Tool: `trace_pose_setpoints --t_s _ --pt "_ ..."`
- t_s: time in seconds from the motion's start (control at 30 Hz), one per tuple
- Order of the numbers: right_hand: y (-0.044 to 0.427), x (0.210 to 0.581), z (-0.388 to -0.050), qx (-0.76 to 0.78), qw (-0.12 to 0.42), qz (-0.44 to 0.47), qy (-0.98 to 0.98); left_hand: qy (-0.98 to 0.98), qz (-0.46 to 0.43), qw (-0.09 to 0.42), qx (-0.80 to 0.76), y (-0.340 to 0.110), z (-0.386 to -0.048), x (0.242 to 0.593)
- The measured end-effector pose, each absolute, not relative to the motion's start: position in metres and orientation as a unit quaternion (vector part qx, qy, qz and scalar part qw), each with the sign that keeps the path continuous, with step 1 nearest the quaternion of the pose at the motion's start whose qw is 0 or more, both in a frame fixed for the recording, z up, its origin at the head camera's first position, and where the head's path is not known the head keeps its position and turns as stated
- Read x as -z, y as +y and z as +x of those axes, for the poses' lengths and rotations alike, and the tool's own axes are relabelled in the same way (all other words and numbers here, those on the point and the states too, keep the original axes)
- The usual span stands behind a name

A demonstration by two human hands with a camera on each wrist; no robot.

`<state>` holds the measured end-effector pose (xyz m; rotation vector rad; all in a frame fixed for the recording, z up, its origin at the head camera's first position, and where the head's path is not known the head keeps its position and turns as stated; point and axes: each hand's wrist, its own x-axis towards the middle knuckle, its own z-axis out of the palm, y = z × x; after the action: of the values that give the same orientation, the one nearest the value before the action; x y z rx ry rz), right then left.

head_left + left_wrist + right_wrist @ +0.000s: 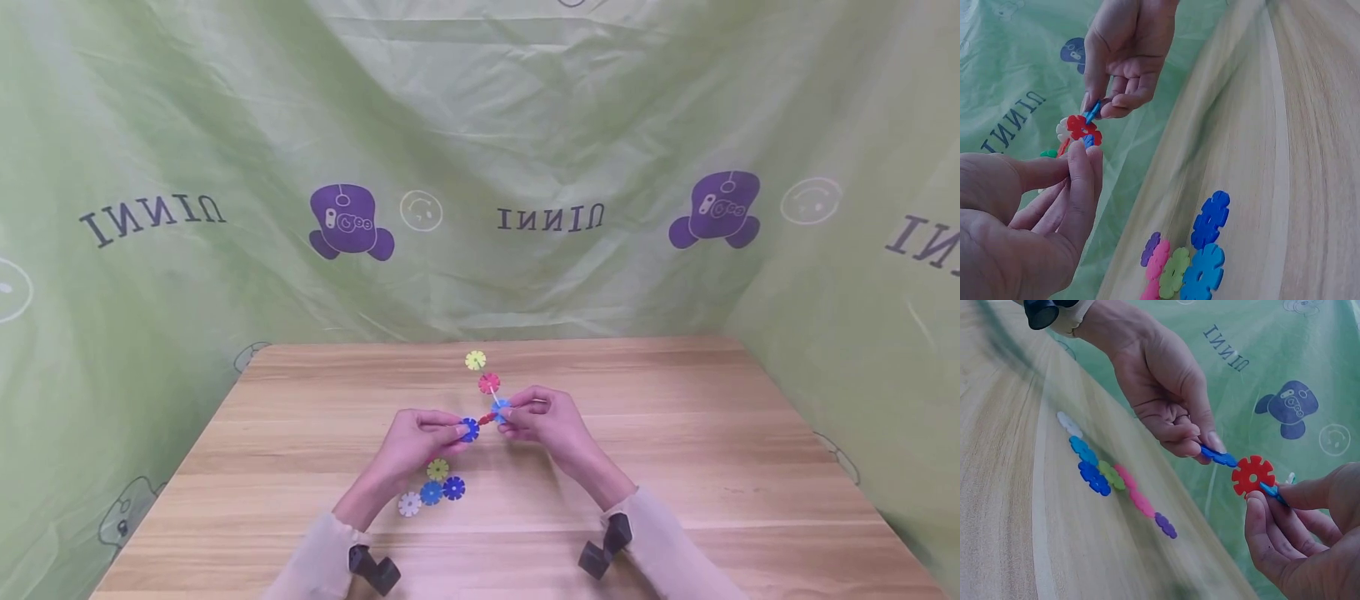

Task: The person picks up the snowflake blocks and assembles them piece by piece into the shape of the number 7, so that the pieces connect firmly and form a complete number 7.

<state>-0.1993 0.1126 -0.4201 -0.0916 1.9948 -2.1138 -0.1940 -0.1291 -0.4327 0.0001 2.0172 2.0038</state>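
Note:
Between thumb and fingers the left hand [415,444] pinches a dark blue notched disc [470,430]. The right hand [553,427] pinches a light blue disc [501,410]. A red disc [1253,475] joins these two, facing the camera in the right wrist view and edge-on in the head view. Beyond the light blue disc, the held chain runs on through a white piece seen edge-on to a pinkish-red disc [489,383] and a yellow disc [476,360]. In the left wrist view a green piece [1049,153] shows behind the left fingers.
On the wooden table [675,517] by the left forearm lies a joined group of discs: white [409,504], light blue [431,492], dark blue [453,487], yellow-green [438,469], pink [1142,503] and purple [1165,525]. A green printed curtain [465,283] stands behind.

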Motion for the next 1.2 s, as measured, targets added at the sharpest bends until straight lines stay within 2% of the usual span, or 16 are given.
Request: trace_pose_setpoints --t_s 0.77,1.1,1.2 --pt "0.112 0.422 -0.200 0.719 0.117 -0.035 0.684 0.687 0.003 0.153 -0.711 -0.127 -0.193 0.435" --pt "0.104 0.423 -0.197 0.714 0.104 -0.031 0.692 0.711 -0.026 0.114 -0.694 -0.119 -0.192 0.437" --pt "0.102 0.423 -0.197 0.713 0.104 -0.038 0.692 0.707 -0.043 0.116 -0.697 -0.120 -0.192 0.439"
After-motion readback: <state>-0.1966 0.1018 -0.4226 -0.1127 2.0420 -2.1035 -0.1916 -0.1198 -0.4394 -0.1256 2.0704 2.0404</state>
